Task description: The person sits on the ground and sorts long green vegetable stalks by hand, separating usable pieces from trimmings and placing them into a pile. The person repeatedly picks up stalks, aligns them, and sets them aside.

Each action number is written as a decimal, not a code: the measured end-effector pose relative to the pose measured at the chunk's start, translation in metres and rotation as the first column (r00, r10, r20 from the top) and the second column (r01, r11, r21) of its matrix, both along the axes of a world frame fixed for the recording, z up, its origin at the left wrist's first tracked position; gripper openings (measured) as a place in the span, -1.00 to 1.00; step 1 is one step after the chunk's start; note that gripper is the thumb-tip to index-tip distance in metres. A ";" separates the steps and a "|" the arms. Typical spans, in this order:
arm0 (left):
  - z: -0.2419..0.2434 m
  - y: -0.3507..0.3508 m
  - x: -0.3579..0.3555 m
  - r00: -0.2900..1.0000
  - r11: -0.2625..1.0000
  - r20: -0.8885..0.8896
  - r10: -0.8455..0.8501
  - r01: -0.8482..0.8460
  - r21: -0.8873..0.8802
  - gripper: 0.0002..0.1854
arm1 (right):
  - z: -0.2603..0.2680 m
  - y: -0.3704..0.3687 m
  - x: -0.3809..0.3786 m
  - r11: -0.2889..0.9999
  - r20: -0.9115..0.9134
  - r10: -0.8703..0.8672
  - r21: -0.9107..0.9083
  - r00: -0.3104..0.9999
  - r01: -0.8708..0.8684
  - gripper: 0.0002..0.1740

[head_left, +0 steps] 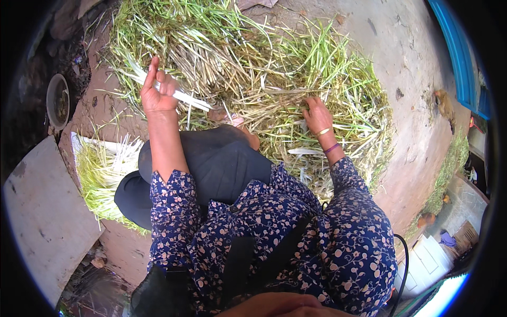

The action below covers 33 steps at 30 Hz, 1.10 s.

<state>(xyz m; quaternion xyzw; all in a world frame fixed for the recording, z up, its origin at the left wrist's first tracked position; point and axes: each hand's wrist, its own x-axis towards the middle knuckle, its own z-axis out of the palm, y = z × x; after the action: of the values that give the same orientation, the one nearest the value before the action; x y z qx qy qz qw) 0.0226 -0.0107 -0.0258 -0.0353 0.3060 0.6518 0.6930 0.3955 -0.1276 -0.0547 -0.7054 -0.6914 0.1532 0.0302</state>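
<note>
My left hand (160, 89) is raised, its fingers closed around a few long white stalks (192, 100) with pale leafy ends. Under and beyond it spreads a big heap of leafy stalks (222, 63), green at the tips, white to brown lower down. My right hand (319, 117) rests on the heap's right part, fingertips among brownish stalks; whether they pinch any is hidden. Left of my bent knees, a paler, neater pile of white-and-green stalks (105, 178) lies on a white sheet (75, 144). A bare foot (237, 121) shows at the heap's near edge.
A round tub (58, 102) stands at far left, above a large grey board (51, 214). At right are a blue panel (455, 51), a brown chicken (445, 107), a strip of greenery (443, 186) and a white box (424, 265). A black cable (405, 261) loops beside my right sleeve.
</note>
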 end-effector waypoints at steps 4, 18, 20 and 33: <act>0.005 0.000 -0.001 0.997 1.000 -0.070 0.019 -0.020 -0.006 -0.83 | -0.006 0.081 0.001 0.949 -0.335 -0.056 0.274 0.941 0.154 -0.81; 0.011 -0.004 0.040 0.933 0.978 -0.324 -0.156 0.099 -0.185 -0.80 | -0.099 0.171 -0.067 0.990 -0.141 -0.136 0.026 0.981 0.141 -0.76; 0.010 -0.007 0.058 0.866 0.960 -0.441 -0.234 0.136 -0.243 -0.83 | -0.065 0.139 -0.087 0.980 -0.238 -0.041 0.182 0.970 0.086 -0.77; -0.017 -0.021 0.084 0.645 0.974 -0.750 -0.142 -0.042 -0.221 -0.79 | -0.019 0.091 -0.149 0.880 -0.416 0.399 0.423 0.817 -0.214 -0.87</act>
<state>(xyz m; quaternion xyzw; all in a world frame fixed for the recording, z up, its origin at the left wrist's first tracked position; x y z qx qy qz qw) 0.1062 -0.0314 -0.0430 0.1747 0.6391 0.5488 0.5097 0.2468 -0.0363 -0.0734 -0.5026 -0.7827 0.2018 0.3069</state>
